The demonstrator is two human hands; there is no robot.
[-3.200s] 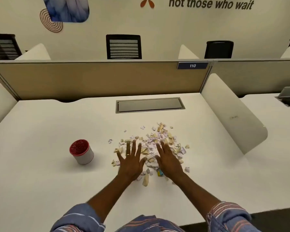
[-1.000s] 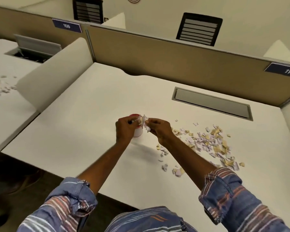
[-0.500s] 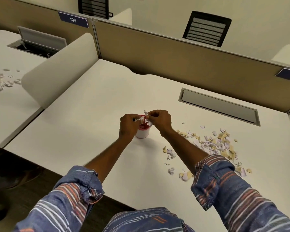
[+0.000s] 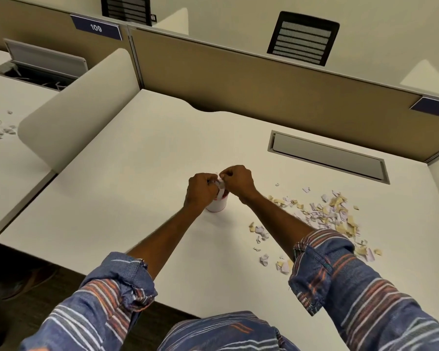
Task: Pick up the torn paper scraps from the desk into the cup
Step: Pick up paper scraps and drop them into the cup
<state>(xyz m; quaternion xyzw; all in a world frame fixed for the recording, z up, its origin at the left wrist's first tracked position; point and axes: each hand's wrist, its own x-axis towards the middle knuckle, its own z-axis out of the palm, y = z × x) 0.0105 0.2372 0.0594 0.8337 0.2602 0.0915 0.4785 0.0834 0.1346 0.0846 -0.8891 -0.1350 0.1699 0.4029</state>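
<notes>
**Your left hand (image 4: 200, 190) and right hand (image 4: 237, 182) closed over the cup (image 4: 217, 205).**
Your hands meet knuckle to knuckle just above the cup's mouth, the fingers of each curled around a small bunch of paper scraps (image 4: 221, 185) that hangs between them. The cup stands upright on the desk (image 4: 137, 186), its near side partly hidden by your left hand. The loose scraps (image 4: 327, 214) lie scattered on the desk to your right, well apart from the cup.

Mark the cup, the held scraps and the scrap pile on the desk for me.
cup (image 4: 217, 205): head view, white side wall.
held scraps (image 4: 221, 186): head view, white piece above cup.
scrap pile (image 4: 327, 215): head view, heap's middle.
</notes>
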